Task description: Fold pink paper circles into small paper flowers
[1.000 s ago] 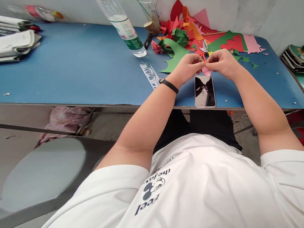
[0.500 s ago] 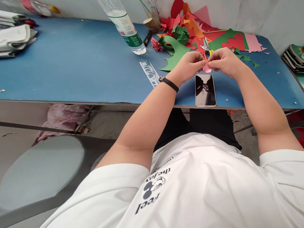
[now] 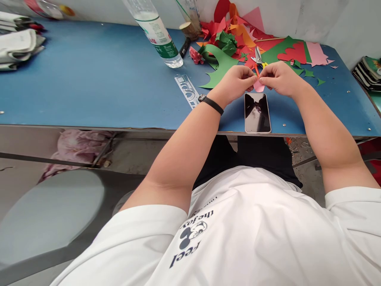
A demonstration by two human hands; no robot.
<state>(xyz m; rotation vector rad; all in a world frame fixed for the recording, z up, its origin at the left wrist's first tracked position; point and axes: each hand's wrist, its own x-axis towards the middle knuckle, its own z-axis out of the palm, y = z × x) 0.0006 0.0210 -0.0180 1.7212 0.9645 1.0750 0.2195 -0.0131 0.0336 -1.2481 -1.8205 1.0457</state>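
Between my two hands is a small piece of pink paper (image 3: 259,86), its lower part showing below the fingertips. My left hand (image 3: 239,82) pinches it from the left with thumb and bent fingers, a black band on the wrist. From the right, my right hand (image 3: 277,79) closes thumb and forefinger on its other side. Just beyond the fingers lie scissors (image 3: 258,56) with orange and yellow handles, partly covered by my hands. A phone (image 3: 257,113) with a dark screen lies on the table right below the paper.
Green paper (image 3: 222,70) and a heap of red paper scraps (image 3: 212,29) lie behind my hands. A stencil ruler (image 3: 187,91) is left of my left wrist. A tall water bottle (image 3: 159,37) stands on the blue table (image 3: 89,79). A grey stool (image 3: 56,214) is at lower left.
My hands stay pinched on the pink paper, with only a very slight shift of the fingers. Everything on the table stays in place.
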